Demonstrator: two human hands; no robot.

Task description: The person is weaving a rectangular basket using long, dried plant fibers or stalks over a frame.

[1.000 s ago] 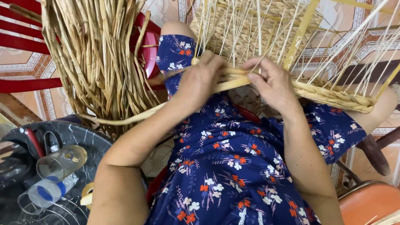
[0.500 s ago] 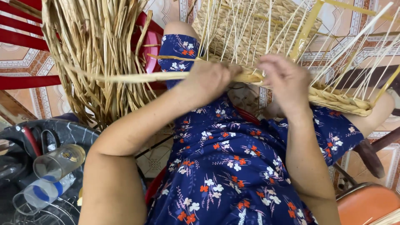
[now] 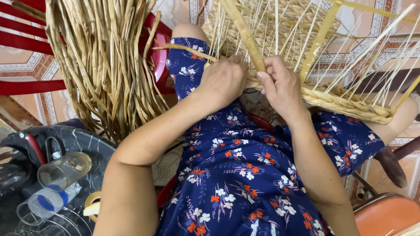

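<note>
A half-woven straw basket [image 3: 350,102] rests on my lap, with a braided rim and many thin upright stakes. My left hand [image 3: 221,83] presses against the rim at its left end, fingers curled over a flat strand that trails off to the left. My right hand [image 3: 280,85] pinches a thick flat straw strand [image 3: 245,32] that now stands up and leans to the upper left. Both hands are close together at the rim.
A big bundle of dried straw [image 3: 105,61] hangs over a red plastic chair [image 3: 26,43] on the left. At lower left stand a glass jar [image 3: 63,170], a plastic bottle [image 3: 46,203] and a tape roll [image 3: 92,205]. An orange seat [image 3: 387,214] sits at lower right.
The flat strand lay level, stretching left across the rim; now my right hand has lifted it upright. Both hands have moved up closer to the rim.
</note>
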